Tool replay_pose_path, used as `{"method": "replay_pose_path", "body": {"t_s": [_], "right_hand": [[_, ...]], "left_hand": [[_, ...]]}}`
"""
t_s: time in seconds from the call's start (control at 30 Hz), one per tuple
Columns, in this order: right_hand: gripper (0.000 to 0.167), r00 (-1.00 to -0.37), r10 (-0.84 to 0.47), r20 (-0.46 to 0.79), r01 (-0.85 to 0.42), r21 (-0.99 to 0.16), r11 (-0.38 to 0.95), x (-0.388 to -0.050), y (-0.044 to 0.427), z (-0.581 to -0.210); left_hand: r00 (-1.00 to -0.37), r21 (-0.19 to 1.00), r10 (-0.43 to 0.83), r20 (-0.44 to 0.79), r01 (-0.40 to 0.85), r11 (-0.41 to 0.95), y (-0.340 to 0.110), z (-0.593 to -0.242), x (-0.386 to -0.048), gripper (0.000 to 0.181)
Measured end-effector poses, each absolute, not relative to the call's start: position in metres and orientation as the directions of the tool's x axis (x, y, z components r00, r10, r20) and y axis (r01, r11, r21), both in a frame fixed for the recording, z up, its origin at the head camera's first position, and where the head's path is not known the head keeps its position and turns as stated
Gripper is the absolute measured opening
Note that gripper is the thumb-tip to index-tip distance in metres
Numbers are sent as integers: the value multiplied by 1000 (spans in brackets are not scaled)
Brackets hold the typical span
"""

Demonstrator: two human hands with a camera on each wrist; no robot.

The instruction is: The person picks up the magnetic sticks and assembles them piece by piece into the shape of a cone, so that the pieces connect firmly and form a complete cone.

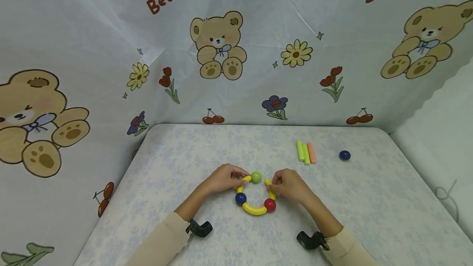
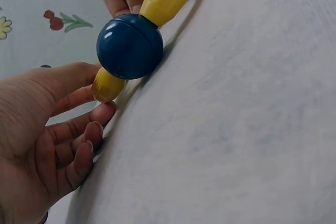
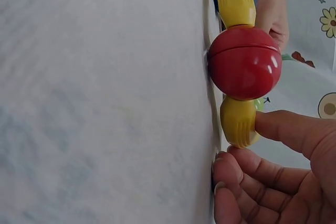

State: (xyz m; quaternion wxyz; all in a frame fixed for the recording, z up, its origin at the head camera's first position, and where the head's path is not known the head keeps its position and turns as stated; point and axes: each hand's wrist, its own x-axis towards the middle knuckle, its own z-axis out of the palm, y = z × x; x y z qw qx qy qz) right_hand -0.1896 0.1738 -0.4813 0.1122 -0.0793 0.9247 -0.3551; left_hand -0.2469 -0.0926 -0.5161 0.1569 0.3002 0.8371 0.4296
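A near-closed ring of curved yellow rods and colored balls lies on the table between the hands. My left hand (image 1: 224,179) pinches the left yellow rod (image 2: 107,85), which joins a green ball (image 1: 256,177) to a blue ball (image 1: 241,198). From there a lower yellow rod (image 1: 255,209) runs to the red ball (image 1: 270,205). My right hand (image 1: 292,186) grips the right yellow rod (image 3: 239,121) between thumb and fingers; it joins the red ball. A gap separates this rod's upper end from the green ball.
Two yellow-green sticks (image 1: 303,153) and an orange stick (image 1: 312,153) lie side by side toward the back right. Farther right sits a loose dark blue ball (image 1: 345,155). Behind the pale patterned table (image 1: 199,143) hangs a bear-print cloth (image 1: 255,102).
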Motion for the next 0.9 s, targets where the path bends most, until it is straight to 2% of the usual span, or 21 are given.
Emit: {"method": "replay_pose_path", "body": {"t_s": [0.23,0.47,0.9], "right_hand": [[20,-964,-230,-135,-79,-681,728,-191,173,-482],[18,-966,-229,-117,-85,-694,715,-191,175,-485],[17,-964,-252,-88,-121,-697,707,-191,178,-487]], "left_hand": [[-783,773,622,8,400,494,-91,-516,-245,27],[-751,765,659,29,441,469,-88,-517,-242,28],[-760,762,647,62,455,461,-87,-520,-242,28]]}}
